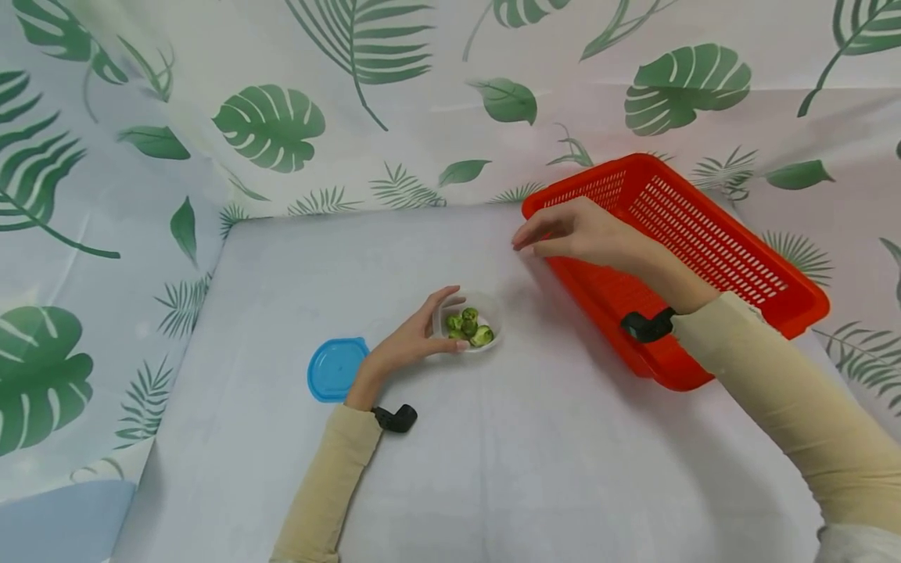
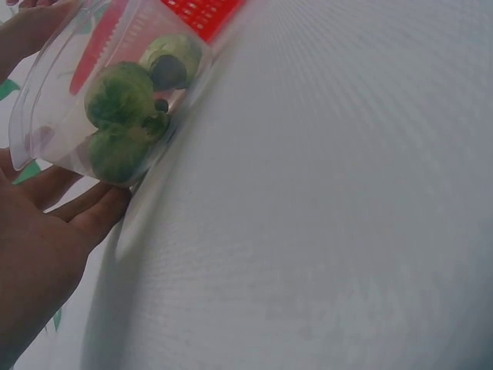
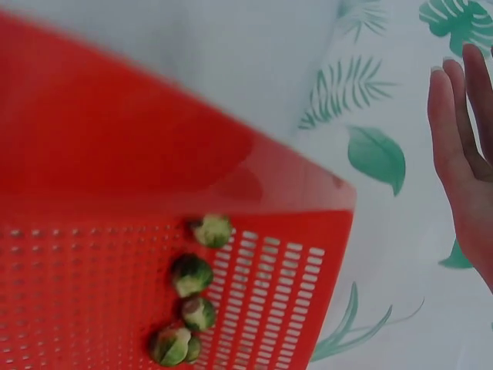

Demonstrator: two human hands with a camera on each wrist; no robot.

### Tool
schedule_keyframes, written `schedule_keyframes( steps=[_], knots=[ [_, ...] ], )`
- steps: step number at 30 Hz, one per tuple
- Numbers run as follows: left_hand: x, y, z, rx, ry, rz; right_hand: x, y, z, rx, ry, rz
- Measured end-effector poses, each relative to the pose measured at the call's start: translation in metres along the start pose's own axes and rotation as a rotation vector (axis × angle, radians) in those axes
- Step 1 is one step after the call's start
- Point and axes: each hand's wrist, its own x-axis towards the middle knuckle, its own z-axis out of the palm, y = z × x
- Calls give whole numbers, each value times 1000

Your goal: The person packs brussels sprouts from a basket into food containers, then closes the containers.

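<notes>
My left hand (image 1: 415,336) holds a small clear plastic container (image 1: 496,317) from its left side, with the thumb and fingers round its wall. Several green Brussels sprouts (image 1: 469,322) lie inside, and they also show through the wall in the left wrist view (image 2: 119,100). My right hand (image 1: 587,234) hovers over the left rim of a red plastic basket (image 1: 676,383). Its fingers (image 3: 447,116) look fairly straight in the right wrist view, and nothing shows in them. More Brussels sprouts (image 3: 192,275) rest in the basket, hidden by the right arm in the head view.
A blue lid (image 1: 334,371) lies flat on the white table (image 1: 436,469), beside the left wrist. The basket, with slotted walls, stands at an angle at the table's back right. Leaf-patterned sheets (image 1: 422,102) hang behind and to the sides.
</notes>
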Motion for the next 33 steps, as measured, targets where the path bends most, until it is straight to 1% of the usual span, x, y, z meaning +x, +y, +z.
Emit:
schedule_keyframes(
  steps=[8, 12, 16, 20, 26, 33],
  knots=[
    [0, 0, -1, -2, -2, 7, 0, 13, -13, 32, 34, 75],
    [1, 1, 0, 0, -6, 3, 2, 26, -19, 21, 54, 99],
    [1, 1, 0, 8, -6, -4, 3, 39, -23, 29, 77, 139],
    [0, 2, 0, 8, 0, -5, 3, 47, -24, 45, 106, 176],
    [0, 3, -1, 2, -1, -1, 5, 58, -24, 40, 133, 174],
    [0, 0, -1, -12, 0, 6, 11, 72, -21, 45, 157, 218]
  ],
)
